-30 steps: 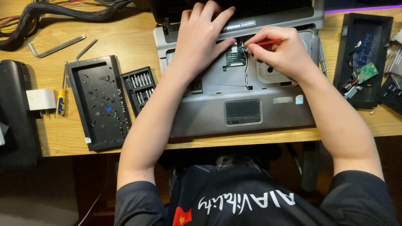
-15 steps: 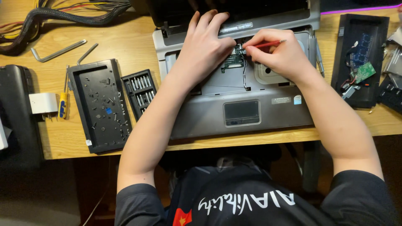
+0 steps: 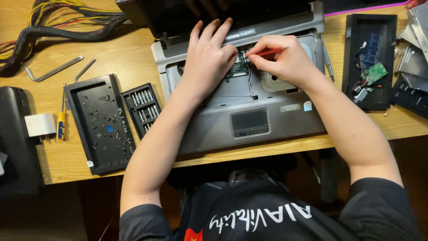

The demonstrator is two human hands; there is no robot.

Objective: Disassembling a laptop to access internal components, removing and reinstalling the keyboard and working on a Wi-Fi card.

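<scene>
Both forearms reach up from the bottom edge and meet over an opened grey laptop (image 3: 249, 120) whose keyboard is off. The left hand (image 3: 207, 62) lies palm down on the exposed inside, fingers stretched toward the hinge and slightly fanned — a flat, spread grip that holds nothing and only presses on the chassis. The right hand (image 3: 285, 62) is curled beside it, knuckles up, wrist bent inward.

On the desk (image 3: 129, 53), left of the laptop, lie a black tray (image 3: 100, 125) scattered with small screws, a bit set (image 3: 141, 109) just beside it, a yellow-handled screwdriver (image 3: 61, 126), a white adapter (image 3: 40, 125) and two bent metal keys (image 3: 53, 71). A cable bundle (image 3: 62, 22) fills the upper left corner. To the right a second black tray (image 3: 372, 93) carries small circuit boards, with metal brackets (image 3: 412, 53) past it.

The right grip is pinched shut on a thin red tool (image 3: 272, 51), held like a pen between thumb and fingertips. Its tip points left at the small green circuit board (image 3: 238, 71) in the laptop's open bay, right between the two hands; the left hand's edge hides part of that board, and contact at the tip cannot be made out.
</scene>
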